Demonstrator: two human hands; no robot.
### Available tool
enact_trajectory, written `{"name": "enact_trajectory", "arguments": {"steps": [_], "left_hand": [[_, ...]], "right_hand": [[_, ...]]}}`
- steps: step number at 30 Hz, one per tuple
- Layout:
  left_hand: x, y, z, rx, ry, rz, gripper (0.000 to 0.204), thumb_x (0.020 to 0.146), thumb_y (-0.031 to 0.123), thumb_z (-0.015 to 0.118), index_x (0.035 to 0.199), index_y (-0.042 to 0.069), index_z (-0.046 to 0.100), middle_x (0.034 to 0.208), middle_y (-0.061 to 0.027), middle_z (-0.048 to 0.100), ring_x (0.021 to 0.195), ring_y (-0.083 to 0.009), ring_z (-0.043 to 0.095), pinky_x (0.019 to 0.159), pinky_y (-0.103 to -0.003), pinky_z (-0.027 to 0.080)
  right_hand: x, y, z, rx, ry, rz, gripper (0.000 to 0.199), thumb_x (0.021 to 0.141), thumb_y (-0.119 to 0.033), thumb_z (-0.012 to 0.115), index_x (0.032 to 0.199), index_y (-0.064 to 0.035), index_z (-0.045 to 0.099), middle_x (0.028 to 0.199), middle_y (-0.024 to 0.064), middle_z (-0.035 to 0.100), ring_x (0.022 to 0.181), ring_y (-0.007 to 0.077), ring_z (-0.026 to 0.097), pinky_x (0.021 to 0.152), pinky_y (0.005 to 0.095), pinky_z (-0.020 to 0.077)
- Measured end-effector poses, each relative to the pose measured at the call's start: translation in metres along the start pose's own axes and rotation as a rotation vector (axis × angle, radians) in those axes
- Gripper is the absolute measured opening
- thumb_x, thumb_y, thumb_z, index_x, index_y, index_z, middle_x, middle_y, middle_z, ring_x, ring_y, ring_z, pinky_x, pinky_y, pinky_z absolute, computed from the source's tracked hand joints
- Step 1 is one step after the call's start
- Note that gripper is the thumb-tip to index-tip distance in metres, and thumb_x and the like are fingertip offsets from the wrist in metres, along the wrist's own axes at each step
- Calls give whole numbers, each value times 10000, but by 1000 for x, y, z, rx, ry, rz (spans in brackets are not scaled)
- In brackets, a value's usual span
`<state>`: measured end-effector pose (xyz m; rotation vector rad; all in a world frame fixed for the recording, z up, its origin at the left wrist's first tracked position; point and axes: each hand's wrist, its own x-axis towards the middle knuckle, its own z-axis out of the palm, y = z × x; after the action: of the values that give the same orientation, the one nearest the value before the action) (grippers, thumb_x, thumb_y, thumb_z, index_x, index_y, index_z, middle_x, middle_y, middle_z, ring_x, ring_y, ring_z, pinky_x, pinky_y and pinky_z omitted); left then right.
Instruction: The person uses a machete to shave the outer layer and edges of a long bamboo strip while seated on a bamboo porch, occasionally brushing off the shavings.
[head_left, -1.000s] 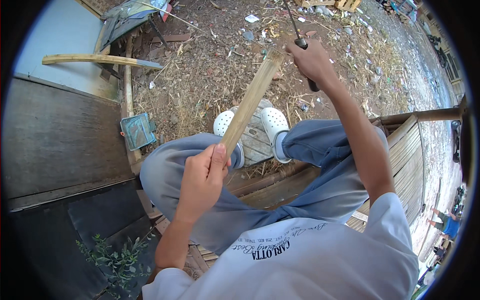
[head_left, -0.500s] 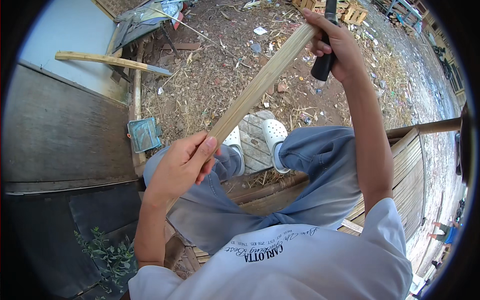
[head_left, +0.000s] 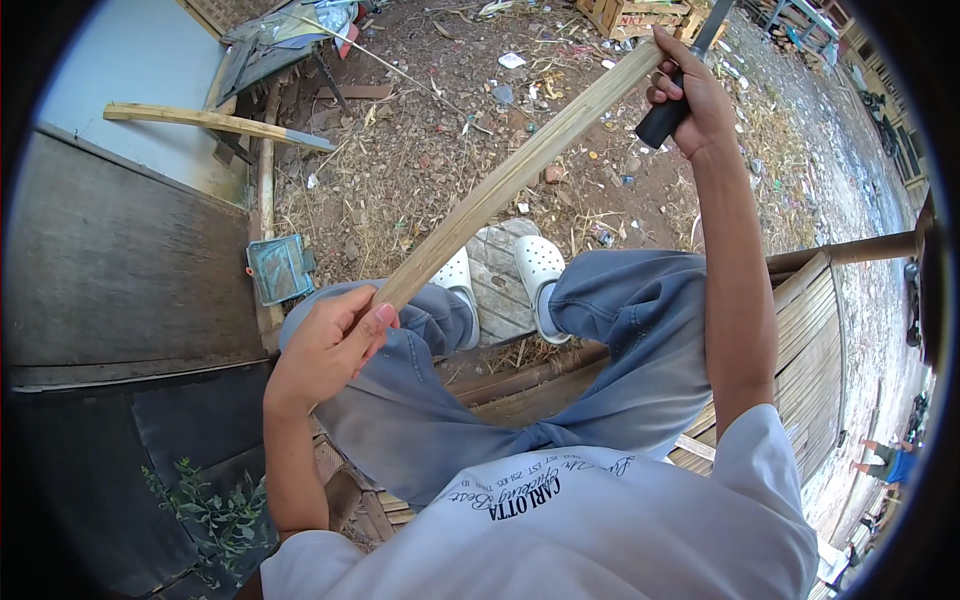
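Observation:
A long, flat, pale bamboo strip [head_left: 520, 180] slants over my lap, its upper end away to the right. Round its near end my left hand [head_left: 335, 345] is closed, thumb on top, above my left thigh. My right hand [head_left: 695, 105] grips the black handle [head_left: 662, 122] of a knife-like tool, and its thumb and forefinger touch the strip's far end. The tool's grey blade [head_left: 713, 25] points up and leaves the picture at the top, so its full shape is hidden.
I sit on a bamboo bench [head_left: 805, 345], white clogs [head_left: 540, 262] on a wooden board [head_left: 492, 285]. A blue dustpan-like piece [head_left: 280, 268] and a propped timber [head_left: 215, 120] are at left. Wooden crates [head_left: 645, 18] stand far ahead on littered ground. A person [head_left: 890, 462] is at far right.
My left hand has shifted slightly left and down with the strip. My right hand has moved a little right and down, and the tool has tilted, its blade leaning right.

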<state>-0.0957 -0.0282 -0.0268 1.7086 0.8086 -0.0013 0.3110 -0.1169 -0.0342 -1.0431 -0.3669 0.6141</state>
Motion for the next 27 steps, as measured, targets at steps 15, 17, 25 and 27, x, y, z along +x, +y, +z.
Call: {"name": "enact_trajectory", "arguments": {"steps": [15,17,25,27], "left_hand": [[-13,-5,-11,-13,42,22,261,990,238,477,918,11,583,596,29,477,465,-24,395,430,-191,328],[-16,-5,-15,0,10,31,266,987,250,479,927,11,581,595,31,467,465,-22,390,435,-180,325],[-18,-5,-14,-39,-55,8,188,991,191,466,1013,21,541,671,40,481,539,-21,410,482,-187,358],[-12,-10,-5,-43,-4,67,205,992,213,467,1005,23,544,656,38,468,512,-15,399,457,-177,339]], "right_hand": [[7,-6,-4,70,9,-3,179,896,-185,644,817,-80,522,601,-56,430,443,24,357,451,200,339],[8,-10,-9,88,25,3,137,905,-166,626,852,-78,535,602,-48,428,472,35,368,483,222,359],[6,-9,2,96,92,18,195,921,-192,617,791,-99,505,579,-73,399,425,16,323,451,194,327],[6,-10,0,10,163,-14,216,922,-215,609,784,-105,485,575,-71,383,429,19,321,447,194,323]]}}
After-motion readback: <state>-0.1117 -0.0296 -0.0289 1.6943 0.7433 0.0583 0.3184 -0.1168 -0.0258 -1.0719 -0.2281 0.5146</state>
